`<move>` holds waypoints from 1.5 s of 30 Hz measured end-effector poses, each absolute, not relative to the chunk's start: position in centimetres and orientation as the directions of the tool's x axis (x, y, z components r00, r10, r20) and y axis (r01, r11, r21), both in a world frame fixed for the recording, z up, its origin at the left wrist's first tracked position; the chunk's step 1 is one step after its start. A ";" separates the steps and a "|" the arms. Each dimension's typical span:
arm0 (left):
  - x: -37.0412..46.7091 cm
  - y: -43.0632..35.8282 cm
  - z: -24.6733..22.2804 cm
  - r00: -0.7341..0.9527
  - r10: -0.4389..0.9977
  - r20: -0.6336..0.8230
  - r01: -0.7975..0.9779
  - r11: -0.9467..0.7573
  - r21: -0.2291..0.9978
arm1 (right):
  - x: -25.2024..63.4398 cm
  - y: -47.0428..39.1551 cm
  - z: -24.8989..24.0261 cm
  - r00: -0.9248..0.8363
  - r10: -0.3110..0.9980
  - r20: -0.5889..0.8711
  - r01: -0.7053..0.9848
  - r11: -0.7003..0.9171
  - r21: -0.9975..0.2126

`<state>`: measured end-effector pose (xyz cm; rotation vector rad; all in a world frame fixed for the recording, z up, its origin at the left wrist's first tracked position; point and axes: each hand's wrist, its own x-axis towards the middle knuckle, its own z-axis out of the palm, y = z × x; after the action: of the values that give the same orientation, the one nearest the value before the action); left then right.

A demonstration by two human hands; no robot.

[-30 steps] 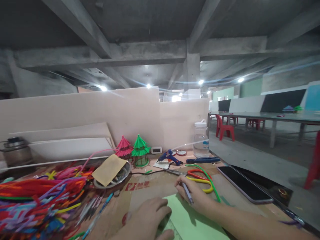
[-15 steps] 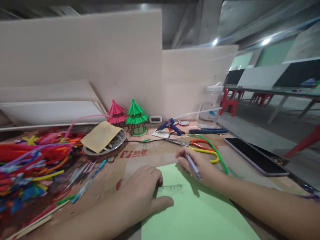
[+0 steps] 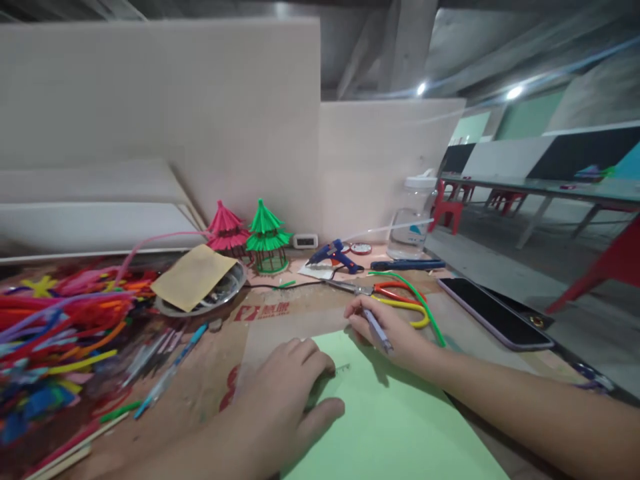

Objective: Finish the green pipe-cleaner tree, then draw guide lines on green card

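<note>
A sheet of light green paper (image 3: 400,413) lies on the cardboard-covered table in front of me. My left hand (image 3: 285,393) rests on its left edge, fingers bent over a clear ruler (image 3: 343,368) and thumb spread apart. Most of the ruler is hidden beneath that hand; only a short marked end shows. My right hand (image 3: 383,330) is closed round a light purple pen (image 3: 379,331) near the paper's top edge. The pen's tip is hidden behind my fingers. Just beyond this hand lie pliers (image 3: 357,288) and scissors with orange and yellow handles (image 3: 403,303).
Left are colourful pipe cleaners (image 3: 65,333), several pens (image 3: 170,367) and a dish (image 3: 235,287) topped by sandpaper-like card (image 3: 195,277). Behind stand pink (image 3: 227,223) and green (image 3: 269,230) pavilion models, a blue glue gun (image 3: 333,253) and a water bottle (image 3: 411,220). A phone (image 3: 495,313) lies right.
The view has shifted slightly to the right. Less of the ruler shows beside my left hand, whose fingers have moved further over it. My right hand still holds the pen.
</note>
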<state>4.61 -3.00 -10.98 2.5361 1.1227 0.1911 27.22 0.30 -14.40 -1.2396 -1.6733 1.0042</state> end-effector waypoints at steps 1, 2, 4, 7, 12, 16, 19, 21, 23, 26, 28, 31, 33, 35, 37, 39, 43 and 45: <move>4.4 -3.2 -10.6 0.664 0.747 -0.038 0.704 -0.607 0.369 | 27.2 0.3 -14.5 -0.205 0.968 0.147 0.324 0.209 -0.923; 4.2 -3.3 -10.2 0.653 0.756 -0.056 0.720 -0.595 0.356 | 27.2 0.3 -14.6 -0.212 0.965 0.155 0.320 0.218 -0.922; 3.9 -3.7 -9.5 0.636 0.766 -0.095 0.747 -0.580 0.323 | 27.1 0.4 -14.7 -0.210 0.960 0.184 0.322 0.246 -0.914; 3.7 -4.1 -9.0 0.611 0.782 -0.124 0.771 -0.553 0.316 | 27.0 0.4 -14.7 -0.211 0.955 0.208 0.332 0.271 -0.904; 3.7 -3.4 -9.5 0.568 0.815 -0.113 0.780 -0.490 0.390 | 26.8 0.2 -14.4 -0.218 0.956 0.195 0.342 0.262 -0.902; 3.6 -3.0 -9.8 0.543 0.827 -0.145 0.786 -0.439 0.436 | 26.9 0.1 -14.3 -0.243 0.953 0.179 0.347 0.258 -0.902; 3.6 -3.0 -10.0 0.575 0.812 -0.098 0.750 -0.476 0.459 | 27.0 -0.1 -14.0 -0.239 0.956 0.170 0.352 0.248 -0.902; 3.8 -2.9 -10.1 0.553 0.831 -0.063 0.752 -0.465 0.468 | 27.2 -0.2 -13.7 -0.238 0.956 0.173 0.340 0.249 -0.907; 4.2 -2.6 -10.3 0.535 0.843 -0.052 0.749 -0.445 0.491 | 27.4 -0.2 -13.5 -0.246 0.953 0.178 0.322 0.254 -0.912; 4.6 -1.7 -10.6 0.547 0.837 -0.031 0.701 -0.438 0.563 | 27.7 -0.5 -13.6 -0.212 0.961 0.179 0.338 0.244 -0.909; 4.6 -1.1 -11.0 0.536 0.844 -0.007 0.668 -0.419 0.616 | 27.7 -1.0 -13.6 -0.253 0.951 0.179 0.354 0.263 -0.897; 4.4 -0.8 -11.6 0.503 0.863 0.041 0.605 -0.386 0.696 | 27.3 -1.8 -13.6 -0.394 0.905 0.160 0.391 0.323 -0.862; 4.4 -0.9 -11.9 0.494 0.867 0.063 0.577 -0.381 0.722 | 27.0 -2.1 -13.6 -0.435 0.891 0.135 0.420 0.333 -0.844; 4.4 -1.3 -11.9 0.494 0.866 0.075 0.576 -0.390 0.719 | 26.9 -2.2 -13.5 -0.437 0.890 0.132 0.412 0.328 -0.850; 4.5 -1.7 -11.8 0.497 0.863 0.087 0.588 -0.409 0.698 | 27.1 -2.0 -13.6 -0.424 0.891 0.162 0.376 0.336 -0.864; 4.4 -2.0 -11.7 0.498 0.861 0.104 0.604 -0.430 0.671 | 27.4 -1.7 -13.8 -0.390 0.900 0.193 0.379 0.348 -0.858; 4.2 -2.2 -12.1 0.581 0.804 0.127 0.618 -0.537 0.575 | 28.3 -0.9 -14.0 -0.368 0.921 0.129 0.518 0.318 -0.794; 4.2 -2.3 -12.4 0.659 0.737 0.148 0.592 -0.630 0.502 | 28.6 -0.8 -13.7 -0.381 0.919 0.105 0.569 0.323 -0.756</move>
<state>4.18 -2.31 -12.44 2.4636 1.0420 0.4796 28.61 -0.76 -13.72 -1.3065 -2.0636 0.8641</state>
